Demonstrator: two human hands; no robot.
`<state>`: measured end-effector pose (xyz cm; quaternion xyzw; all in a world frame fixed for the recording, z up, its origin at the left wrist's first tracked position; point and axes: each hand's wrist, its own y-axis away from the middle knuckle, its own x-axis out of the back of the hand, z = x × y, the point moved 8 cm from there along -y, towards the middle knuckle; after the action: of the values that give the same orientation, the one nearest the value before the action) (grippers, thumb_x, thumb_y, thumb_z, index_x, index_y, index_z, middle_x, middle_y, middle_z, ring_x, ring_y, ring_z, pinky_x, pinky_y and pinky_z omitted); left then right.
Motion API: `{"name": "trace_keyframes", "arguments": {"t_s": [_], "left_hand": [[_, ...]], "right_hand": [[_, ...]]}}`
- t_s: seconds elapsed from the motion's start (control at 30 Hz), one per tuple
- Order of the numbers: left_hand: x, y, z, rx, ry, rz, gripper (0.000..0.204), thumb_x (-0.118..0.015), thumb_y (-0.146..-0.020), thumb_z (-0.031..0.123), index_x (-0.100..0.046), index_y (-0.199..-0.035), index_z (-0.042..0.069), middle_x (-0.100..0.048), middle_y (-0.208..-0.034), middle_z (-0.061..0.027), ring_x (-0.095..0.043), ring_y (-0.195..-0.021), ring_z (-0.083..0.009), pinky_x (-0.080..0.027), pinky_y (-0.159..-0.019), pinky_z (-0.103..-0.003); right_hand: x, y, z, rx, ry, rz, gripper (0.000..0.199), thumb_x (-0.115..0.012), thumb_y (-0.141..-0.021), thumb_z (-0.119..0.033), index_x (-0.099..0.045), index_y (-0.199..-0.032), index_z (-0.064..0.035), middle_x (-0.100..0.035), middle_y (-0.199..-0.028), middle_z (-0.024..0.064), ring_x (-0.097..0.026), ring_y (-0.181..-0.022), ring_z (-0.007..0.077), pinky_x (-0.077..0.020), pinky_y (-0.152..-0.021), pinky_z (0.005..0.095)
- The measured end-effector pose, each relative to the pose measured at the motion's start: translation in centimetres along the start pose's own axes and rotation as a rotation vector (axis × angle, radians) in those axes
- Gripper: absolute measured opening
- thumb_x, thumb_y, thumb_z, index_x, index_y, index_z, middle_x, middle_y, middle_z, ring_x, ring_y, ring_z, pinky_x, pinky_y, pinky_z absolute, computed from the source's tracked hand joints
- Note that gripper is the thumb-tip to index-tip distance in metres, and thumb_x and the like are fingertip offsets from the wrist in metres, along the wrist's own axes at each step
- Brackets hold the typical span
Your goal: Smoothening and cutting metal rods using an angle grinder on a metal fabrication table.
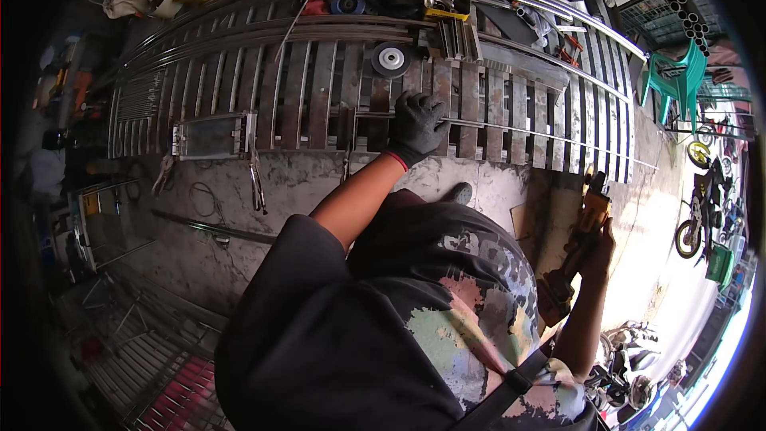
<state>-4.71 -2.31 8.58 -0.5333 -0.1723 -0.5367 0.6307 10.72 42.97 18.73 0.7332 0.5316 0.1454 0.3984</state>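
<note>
My left hand (417, 124), in a dark glove with a red cuff, is closed over a thin metal rod (511, 128) at the near side of a slatted metal workbench (299, 92). The rod runs to the right, past the bench's edge. At my right side, off the bench, my right hand (598, 251) grips a yellow and black angle grinder (589, 215); its head points toward the bench and its rear end toward my body. Part of that hand is in shadow. A round grinding disc (390, 59) lies just beyond my left hand.
Long metal bars, a red-handled screwdriver (306, 1) and a yellow bin of small parts (447, 0) lie across the bench's far side. Locking clamps (257, 179) hang at the front edge, left. A green plastic chair (677, 81) and a motorbike (699, 199) stand right.
</note>
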Motion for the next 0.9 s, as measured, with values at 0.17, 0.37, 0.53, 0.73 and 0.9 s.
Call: {"name": "trace_keyframes", "arguments": {"t_s": [0.17, 0.37, 0.53, 0.73, 0.9], "left_hand": [[-1.0, -0.7, -0.2, -0.003, 0.102, -0.08, 0.043, -0.086, -0.076, 0.04, -0.081, -0.11, 0.016, -0.069, -0.134, -0.0041, -0.053, -0.137, -0.0321, -0.029, -0.122, -0.058], [-2.7, -0.5, -1.4, 0.027, 0.2, -0.031, 0.032, -0.087, -0.074, 0.037, -0.078, -0.094, 0.014, -0.069, -0.126, -0.0079, -0.052, -0.131, -0.0373, -0.034, -0.119, -0.058], [-1.1, -0.3, -1.9, 0.024, 0.072, -0.081, 0.044, -0.087, -0.077, 0.036, -0.073, -0.113, 0.014, -0.067, -0.127, -0.0066, -0.052, -0.134, -0.0373, -0.035, -0.119, -0.057], [-2.2, 0.5, -3.3, 0.045, 0.096, -0.024, 0.039, -0.089, -0.073, 0.037, -0.073, -0.102, 0.015, -0.069, -0.123, -0.0043, -0.055, -0.131, -0.0361, -0.038, -0.116, -0.056], [-0.4, -0.2, -2.1, -0.007, 0.082, 0.012, 0.028, -0.089, -0.074, 0.036, -0.072, -0.085, 0.017, -0.072, -0.113, -0.0018, -0.06, -0.125, -0.0334, -0.04, -0.113, -0.054]], "right_hand": [[-5.2, 1.6, 0.2, 0.061, -0.158, -0.099, 0.071, -0.036, -0.112, -0.065, -0.054, -0.152, -0.0083, -0.069, -0.097, 0.0147, -0.061, -0.065, 0.0242, -0.0502, -0.059, 0.0386], [-5.9, -1.3, 3.5, 0.112, -0.125, 0.006, 0.074, -0.04, -0.11, -0.067, -0.058, -0.145, -0.0041, -0.069, -0.095, 0.0131, -0.058, -0.062, 0.0209, -0.0475, -0.054, 0.0367], [-12.4, -1.5, 4.9, -0.042, -0.172, -0.107, 0.074, -0.04, -0.107, -0.073, -0.061, -0.131, -0.0065, -0.067, -0.086, 0.0126, -0.057, -0.056, 0.0204, -0.0479, -0.05, 0.0328], [-12.2, -3.2, 8.1, -0.23, -0.314, -0.301, 0.076, -0.038, -0.107, -0.074, -0.064, -0.122, -0.0042, -0.066, -0.074, 0.0141, -0.054, -0.043, 0.0226, -0.0482, -0.042, 0.0319], [-11.9, -5.0, 11.1, -0.341, -0.372, -0.485, 0.091, -0.035, -0.099, -0.088, -0.063, -0.124, -0.0047, -0.065, -0.077, 0.0186, -0.055, -0.045, 0.0275, -0.049, -0.045, 0.0369]]}}
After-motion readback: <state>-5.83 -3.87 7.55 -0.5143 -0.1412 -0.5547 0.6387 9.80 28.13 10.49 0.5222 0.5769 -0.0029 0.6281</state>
